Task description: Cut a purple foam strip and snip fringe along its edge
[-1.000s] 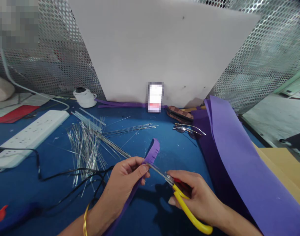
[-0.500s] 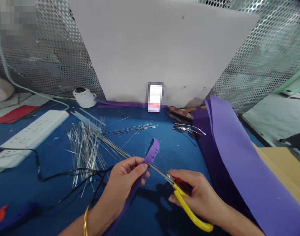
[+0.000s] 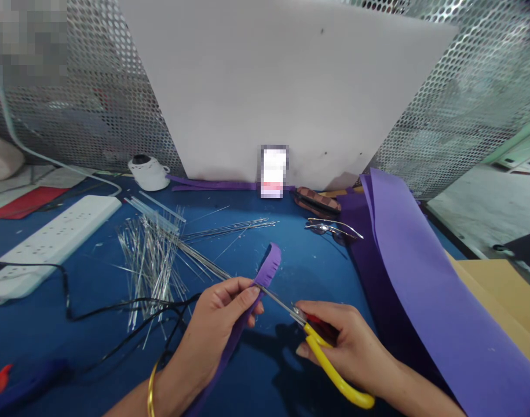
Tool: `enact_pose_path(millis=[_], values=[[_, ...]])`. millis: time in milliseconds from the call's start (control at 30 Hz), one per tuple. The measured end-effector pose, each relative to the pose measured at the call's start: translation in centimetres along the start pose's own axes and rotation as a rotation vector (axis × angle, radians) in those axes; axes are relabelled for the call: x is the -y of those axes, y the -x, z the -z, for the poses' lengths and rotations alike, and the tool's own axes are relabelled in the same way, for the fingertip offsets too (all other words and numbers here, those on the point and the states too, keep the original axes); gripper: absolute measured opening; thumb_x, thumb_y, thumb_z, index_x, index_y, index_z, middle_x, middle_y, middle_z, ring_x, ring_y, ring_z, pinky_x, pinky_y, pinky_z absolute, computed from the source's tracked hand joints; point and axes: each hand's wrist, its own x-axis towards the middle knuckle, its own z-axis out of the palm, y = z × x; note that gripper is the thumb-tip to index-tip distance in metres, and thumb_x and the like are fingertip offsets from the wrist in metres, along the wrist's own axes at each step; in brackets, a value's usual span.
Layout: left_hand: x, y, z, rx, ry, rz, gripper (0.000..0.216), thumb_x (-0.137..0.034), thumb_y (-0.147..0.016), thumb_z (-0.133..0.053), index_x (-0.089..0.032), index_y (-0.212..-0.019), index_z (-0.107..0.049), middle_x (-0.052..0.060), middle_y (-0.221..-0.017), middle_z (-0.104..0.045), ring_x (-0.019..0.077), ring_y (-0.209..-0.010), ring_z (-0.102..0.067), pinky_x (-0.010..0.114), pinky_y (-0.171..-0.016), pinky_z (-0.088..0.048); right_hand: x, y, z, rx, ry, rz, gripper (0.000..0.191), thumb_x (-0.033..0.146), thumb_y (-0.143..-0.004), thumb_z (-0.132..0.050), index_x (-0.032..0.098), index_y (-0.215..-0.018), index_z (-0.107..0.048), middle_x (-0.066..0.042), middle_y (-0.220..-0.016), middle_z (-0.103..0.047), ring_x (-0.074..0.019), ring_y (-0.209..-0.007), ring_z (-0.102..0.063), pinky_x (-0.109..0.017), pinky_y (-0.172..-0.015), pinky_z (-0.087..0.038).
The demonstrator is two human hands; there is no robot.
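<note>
My left hand (image 3: 219, 324) is closed on a narrow purple foam strip (image 3: 268, 269), pinching it between thumb and fingers; the strip's upper end stands free and shows several fringe cuts. My right hand (image 3: 343, 344) grips yellow-handled scissors (image 3: 329, 365). Their metal blades reach left to the strip's edge just beside my left thumb. Both hands hover low over the blue table (image 3: 291, 255).
Loose thin metal wires (image 3: 154, 255) lie left of centre. A white power strip (image 3: 47, 237) and black cables (image 3: 117, 313) sit at the left. Large purple foam sheets (image 3: 412, 278) lie on the right. Sunglasses (image 3: 332, 227) and a white board (image 3: 282, 87) stand behind.
The hands, strip and scissors have shifted only slightly; the scissor handles sit a little lower and closer together than a second ago.
</note>
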Motion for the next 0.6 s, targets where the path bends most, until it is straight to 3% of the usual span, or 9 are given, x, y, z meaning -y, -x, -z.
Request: enact_pose_path(millis=[367, 600], values=[[0.13, -0.08, 0.1, 0.014, -0.001, -0.011, 0.019, -0.033, -0.078, -0.072, -0.017, -0.067, -0.068, -0.003, -0.059, -0.064, 0.0073, -0.052, -0.05, 0.019, -0.055, -0.037, -0.07, -0.2, -0.14, 0.022, -0.029, -0.027, 0.015, 0.027, -0.073, -0.075, 0.017, -0.075, -0.064, 0.004, -0.069, -0.052, -0.0126, -0.063, -0.04, -0.022, -0.059, -0.035], [0.18, -0.09, 0.15, 0.007, 0.008, 0.003, 0.017, -0.033, -0.077, -0.073, -0.018, -0.07, -0.069, -0.003, -0.059, -0.064, 0.007, -0.051, -0.05, 0.018, -0.054, -0.037, -0.24, -0.15, -0.3, 0.032, -0.08, -0.038, 0.014, 0.026, -0.074, -0.073, 0.017, -0.084, -0.069, 0.004, -0.068, -0.048, -0.0118, -0.062, -0.036, -0.022, -0.058, -0.034]])
